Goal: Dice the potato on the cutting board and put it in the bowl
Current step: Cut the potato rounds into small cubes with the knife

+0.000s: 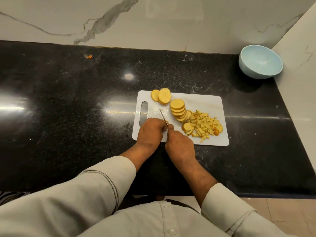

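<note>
A white cutting board (pixel 201 101) lies on the black counter. On it lean a row of round potato slices (pixel 178 110), two more slices (pixel 163 96) at its far edge, and a heap of diced potato (pixel 204 124) to the right. My left hand (pixel 150 132) covers a potato piece near the board's front, fingers curled over it; only a sliver shows. My right hand (pixel 179 144) grips a knife (pixel 163 118) whose blade runs beside my left fingers. A light blue bowl (pixel 260 63) sits empty in the far right corner.
The black speckled counter (pixel 68 100) stretches wide to the left of the board. A marble wall stands behind and another on the right, close to the bowl. The counter's front edge is by my body.
</note>
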`<move>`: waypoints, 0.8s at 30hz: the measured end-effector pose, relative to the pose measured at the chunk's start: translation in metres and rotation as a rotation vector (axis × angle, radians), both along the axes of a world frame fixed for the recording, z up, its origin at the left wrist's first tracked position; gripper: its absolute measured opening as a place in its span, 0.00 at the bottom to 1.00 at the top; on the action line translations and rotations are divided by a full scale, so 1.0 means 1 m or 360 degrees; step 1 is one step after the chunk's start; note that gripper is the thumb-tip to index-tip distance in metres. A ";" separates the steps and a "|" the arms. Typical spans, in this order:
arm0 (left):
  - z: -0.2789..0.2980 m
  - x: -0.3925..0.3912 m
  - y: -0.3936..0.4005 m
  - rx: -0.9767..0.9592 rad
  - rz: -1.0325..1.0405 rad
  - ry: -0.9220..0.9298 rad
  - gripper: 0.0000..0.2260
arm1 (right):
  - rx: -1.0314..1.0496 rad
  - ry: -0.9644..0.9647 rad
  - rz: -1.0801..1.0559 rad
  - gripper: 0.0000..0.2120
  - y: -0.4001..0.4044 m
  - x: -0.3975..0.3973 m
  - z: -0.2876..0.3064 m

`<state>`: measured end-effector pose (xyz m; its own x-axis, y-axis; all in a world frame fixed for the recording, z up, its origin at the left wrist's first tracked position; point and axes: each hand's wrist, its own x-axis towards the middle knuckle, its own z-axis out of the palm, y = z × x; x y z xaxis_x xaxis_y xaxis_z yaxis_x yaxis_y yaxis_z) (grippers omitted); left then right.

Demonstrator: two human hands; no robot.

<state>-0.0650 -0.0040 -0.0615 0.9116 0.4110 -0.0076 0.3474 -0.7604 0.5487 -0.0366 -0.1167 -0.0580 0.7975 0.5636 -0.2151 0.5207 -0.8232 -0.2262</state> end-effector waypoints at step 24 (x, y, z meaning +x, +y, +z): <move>-0.001 -0.008 -0.003 -0.0158 0.0205 -0.0166 0.06 | 0.0002 -0.0002 -0.0011 0.25 -0.071 -0.045 0.011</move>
